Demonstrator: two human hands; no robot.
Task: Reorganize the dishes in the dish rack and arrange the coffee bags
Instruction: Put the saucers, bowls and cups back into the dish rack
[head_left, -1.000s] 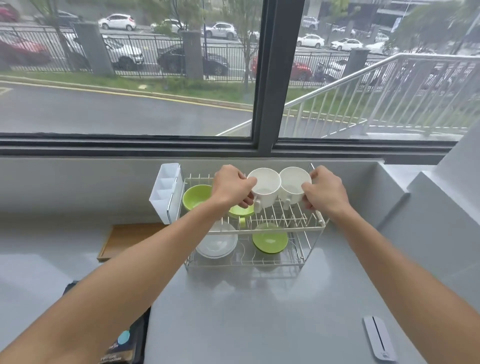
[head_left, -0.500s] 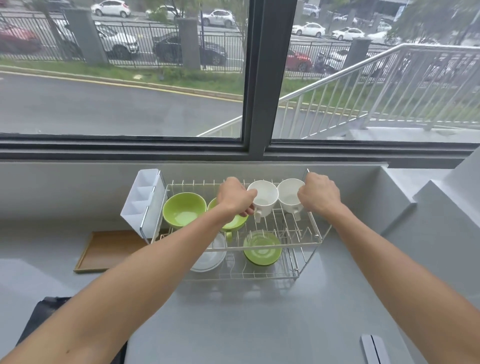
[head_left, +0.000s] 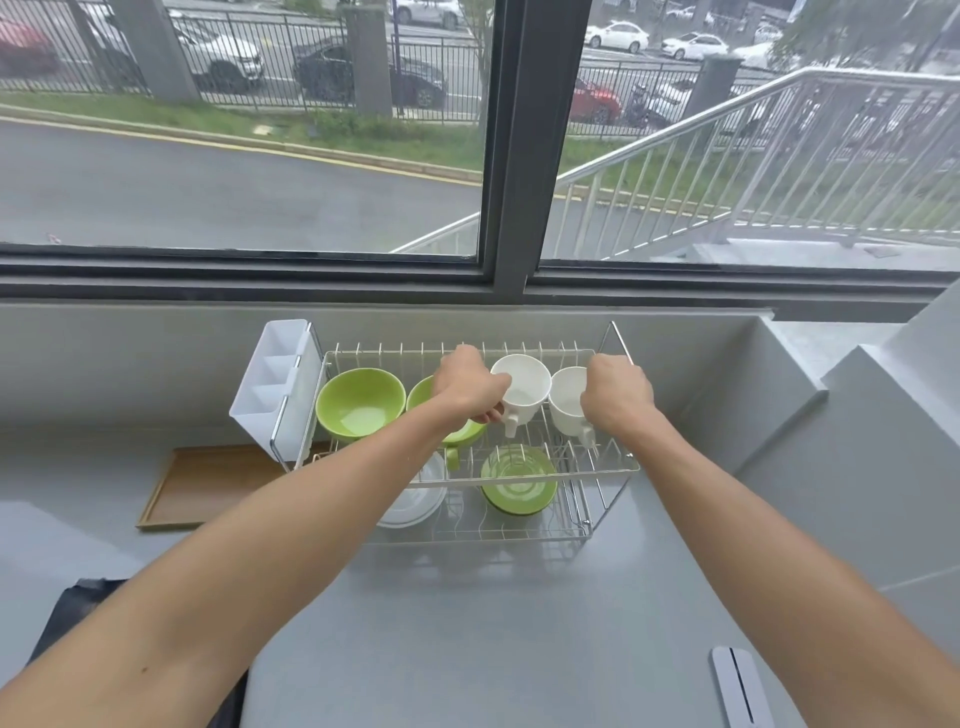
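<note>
A two-tier wire dish rack (head_left: 613, 465) stands on the grey counter against the back wall. On its upper tier sit a green bowl (head_left: 360, 400), a second green bowl (head_left: 423, 397) partly hidden by my left wrist, and two white mugs. My left hand (head_left: 470, 387) grips the left white mug (head_left: 524, 389). My right hand (head_left: 615, 397) grips the right white mug (head_left: 566, 402). On the lower tier lie a green saucer (head_left: 517, 480) and a white plate (head_left: 415, 506). A dark coffee bag (head_left: 67, 608) shows at the lower left, mostly behind my left arm.
A white cutlery holder (head_left: 270, 384) hangs on the rack's left end. A wooden tray (head_left: 202, 486) lies on the counter left of the rack. A grey flat device (head_left: 740, 686) lies at the lower right. The counter steps up at the right; a window runs behind.
The view has shifted so the rack sits lower and more of its left end shows. Both hands stay on the two white mugs, which are lower on the upper tier.
</note>
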